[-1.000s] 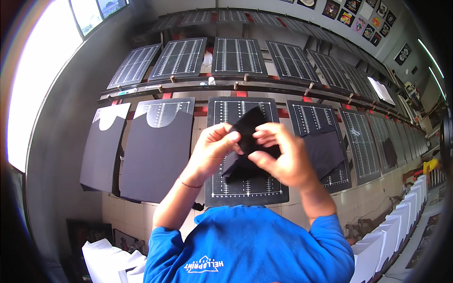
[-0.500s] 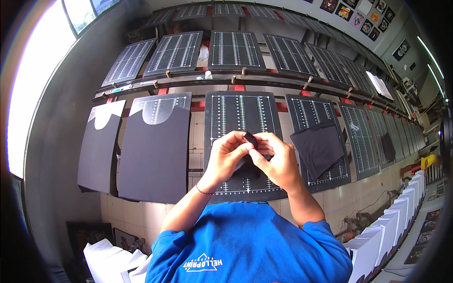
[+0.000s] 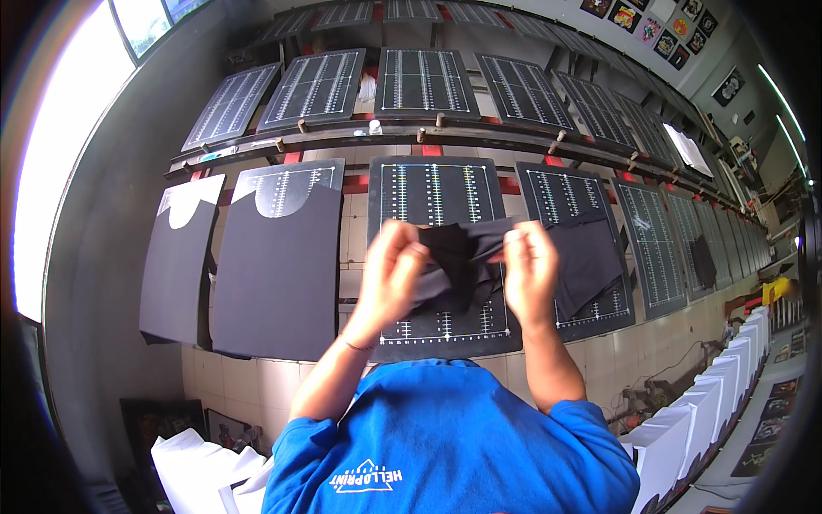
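Observation:
A black T-shirt (image 3: pixel 458 274) is bunched and stretched between my two hands above the middle printing board (image 3: pixel 411 193), which is dark with white ruler lines. My left hand (image 3: pixel 392 274) is closed on the cloth at its left side, somewhat blurred. On the other side, my right hand (image 3: pixel 531 270) pinches an edge of the same cloth between thumb and fingers. Part of the shirt hangs over the board's centre. Just right of my right hand, a folded black shirt (image 3: pixel 591 257) lies on the neighbouring board (image 3: pixel 565 188).
Two boards on the left wear smooth black shirts (image 3: pixel 278 274) (image 3: pixel 175 274), with pale board tops showing at the necklines. Behind runs a dark rail (image 3: pixel 342 141) with pegs and a small white bottle (image 3: pixel 375 128). White boxes (image 3: pixel 676 437) line the lower right; a person in yellow (image 3: pixel 777 291) is farther off.
My hands were close together over a small gathered bit of cloth. They have moved apart sideways, spreading the shirt open between them.

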A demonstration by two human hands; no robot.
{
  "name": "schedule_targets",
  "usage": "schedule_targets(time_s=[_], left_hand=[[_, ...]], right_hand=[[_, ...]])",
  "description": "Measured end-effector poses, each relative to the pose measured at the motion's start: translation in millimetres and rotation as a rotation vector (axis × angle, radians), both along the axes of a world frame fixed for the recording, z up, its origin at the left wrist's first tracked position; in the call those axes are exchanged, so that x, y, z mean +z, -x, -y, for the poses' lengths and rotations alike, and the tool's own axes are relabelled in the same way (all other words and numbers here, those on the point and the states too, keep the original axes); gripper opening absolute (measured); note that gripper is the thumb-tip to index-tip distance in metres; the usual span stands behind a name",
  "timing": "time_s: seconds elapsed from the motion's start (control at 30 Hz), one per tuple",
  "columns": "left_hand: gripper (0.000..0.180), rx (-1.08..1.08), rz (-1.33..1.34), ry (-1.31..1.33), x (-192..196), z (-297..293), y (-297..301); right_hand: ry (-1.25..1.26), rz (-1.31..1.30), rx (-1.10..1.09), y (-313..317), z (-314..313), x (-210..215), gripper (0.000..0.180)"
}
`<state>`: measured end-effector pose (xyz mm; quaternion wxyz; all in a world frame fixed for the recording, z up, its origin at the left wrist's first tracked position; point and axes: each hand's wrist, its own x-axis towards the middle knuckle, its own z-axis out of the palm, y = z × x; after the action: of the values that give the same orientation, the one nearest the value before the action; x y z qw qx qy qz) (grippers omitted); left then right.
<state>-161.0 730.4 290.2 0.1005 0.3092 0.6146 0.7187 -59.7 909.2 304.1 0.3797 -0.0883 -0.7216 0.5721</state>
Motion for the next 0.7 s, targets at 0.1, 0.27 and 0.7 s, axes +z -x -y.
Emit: schedule_targets(time_s=[0.1,0.27,0.7], left_hand=[[0.009,0.342,0.096,-0.173,5,45,56],[0.011,0.662,-0.020,-0.184,14,156,156],[0.048,-0.596,0.545,-0.031,11,1,-60]], right_hand=[[0.582,-0.226,-0.267,-16,-58,20,0.014],[0.613,-0.435,-0.738,-72,-187,53,0.035],[-0.325,0.280,0.291,-63,32,63,0.012]])
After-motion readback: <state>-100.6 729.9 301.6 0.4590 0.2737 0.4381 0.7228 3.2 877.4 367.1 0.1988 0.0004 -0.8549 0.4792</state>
